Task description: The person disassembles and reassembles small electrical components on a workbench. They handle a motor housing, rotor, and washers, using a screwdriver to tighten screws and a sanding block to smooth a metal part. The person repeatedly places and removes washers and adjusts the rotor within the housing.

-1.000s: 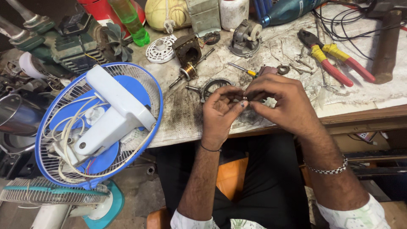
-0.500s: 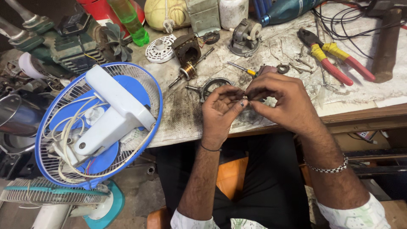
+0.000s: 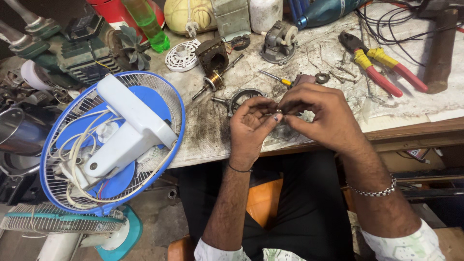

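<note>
I have both hands together over the near edge of the workbench (image 3: pixel 208 140). My left hand (image 3: pixel 251 128) and right hand (image 3: pixel 321 113) meet fingertip to fingertip, each pinched closed on a small metal part (image 3: pixel 277 116) held between them, just above the bench top; it is too small for me to tell what kind of part it is. Just beyond my fingers lies a round metal motor ring (image 3: pixel 241 98), and a small yellow-handled screwdriver (image 3: pixel 273 78) lies a little farther off.

To do this well, I judge that I should keep the pinch firm and the wrists low, working the piece over the bench rather than past its edge, so a slip lands on the top and not on the floor.

Room is tight. The blue fan guard (image 3: pixel 113 140) overhangs the bench on the left, near my left forearm. The red and yellow pliers (image 3: pixel 382 67) lie well apart on the far right. The bare patch between the fan and my hands is the free space.
</note>
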